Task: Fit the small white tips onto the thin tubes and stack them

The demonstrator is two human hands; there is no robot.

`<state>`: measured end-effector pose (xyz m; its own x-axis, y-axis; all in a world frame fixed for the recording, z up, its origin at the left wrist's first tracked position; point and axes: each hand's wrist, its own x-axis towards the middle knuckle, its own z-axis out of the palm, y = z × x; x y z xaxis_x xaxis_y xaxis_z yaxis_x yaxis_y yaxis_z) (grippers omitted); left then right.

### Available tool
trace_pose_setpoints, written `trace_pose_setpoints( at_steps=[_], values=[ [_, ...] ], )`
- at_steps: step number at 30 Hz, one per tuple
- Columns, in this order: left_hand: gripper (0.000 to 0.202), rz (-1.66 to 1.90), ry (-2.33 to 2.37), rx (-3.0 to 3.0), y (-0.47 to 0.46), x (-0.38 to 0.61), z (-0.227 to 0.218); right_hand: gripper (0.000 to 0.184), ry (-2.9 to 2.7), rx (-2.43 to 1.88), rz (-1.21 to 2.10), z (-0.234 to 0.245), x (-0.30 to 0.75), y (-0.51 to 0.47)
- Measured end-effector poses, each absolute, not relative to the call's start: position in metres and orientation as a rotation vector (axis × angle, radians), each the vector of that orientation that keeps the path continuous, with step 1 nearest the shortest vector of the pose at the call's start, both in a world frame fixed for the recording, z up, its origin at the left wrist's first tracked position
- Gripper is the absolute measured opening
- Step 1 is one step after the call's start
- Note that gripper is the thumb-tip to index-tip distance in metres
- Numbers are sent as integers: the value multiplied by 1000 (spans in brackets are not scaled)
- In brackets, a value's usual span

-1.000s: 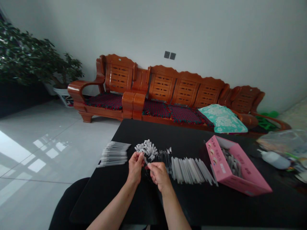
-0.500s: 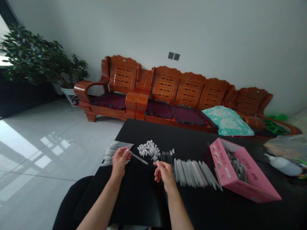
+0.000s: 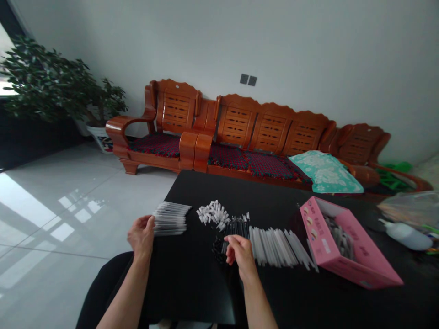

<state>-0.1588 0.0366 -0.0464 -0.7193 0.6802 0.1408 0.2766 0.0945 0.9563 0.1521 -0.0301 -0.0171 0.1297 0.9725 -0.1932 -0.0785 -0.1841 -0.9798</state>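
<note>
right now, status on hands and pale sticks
Left hand at left row of pale sticks, contact unclear. Right hand curled beside black pieces. Pink box right, apart from both hands.

- 8 o'clock: left hand, grip unclear
- 6 o'clock: right hand hides part of black rods
- 4 o'clock: pink box, print too small

Slim pale sticks lie side by side, left of heaped short white pieces.

Potted plant L of wdn sofa w/ chk'd mats & teal cushion, 2 dk sockets on wall.
</note>
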Motion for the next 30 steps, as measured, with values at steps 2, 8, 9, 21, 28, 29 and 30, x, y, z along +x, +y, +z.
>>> trace_pose_setpoints(
  at_steps=[2, 8, 9, 21, 28, 29, 30],
  values=[
    [33, 1524, 2218, 1049, 34, -160, -45, 39, -957, -1369, 1270, -17, 155, -30],
    [35, 1380, 2403, 1163, 35, -160, -43, 37, -932, -1460, 1231, -20, 162, -31],
    [35, 1394, 2380, 1158, 35, -159, -44, 37, -924, -1470, 1220, -20, 163, -31],
    [32, 1583, 2397, 1335, 31, -152, -41, 38, -940, -1471, 1208, -18, 163, -33],
    [34, 1620, 2345, 1322, 33, -148, -52, 38, -896, -1467, 1197, -18, 168, -30],
    [35, 1597, 2340, 1318, 34, -146, -53, 38, -893, -1468, 1187, -17, 170, -30],
    [36, 1585, 2336, 1321, 34, -144, -54, 38, -889, -1470, 1174, -16, 172, -31]
  ],
)
